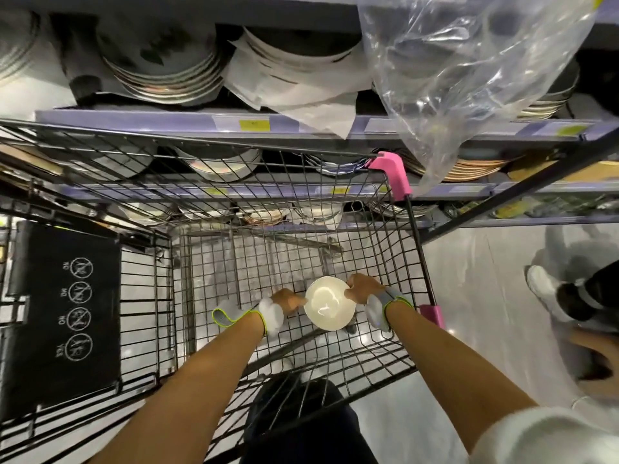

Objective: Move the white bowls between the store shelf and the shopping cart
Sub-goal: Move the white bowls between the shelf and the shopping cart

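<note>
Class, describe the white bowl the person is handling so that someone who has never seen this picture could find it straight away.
Start at the wire shopping cart parked against the store shelf of stacked plates. Low inside its basket, a left hand and a right hand hold the white bowl from either side. It is plain, glossy and the only dish in the cart; every other dish sits on the shelving.

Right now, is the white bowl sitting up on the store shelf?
No, the white bowl is down inside the shopping cart, between both hands.
</note>
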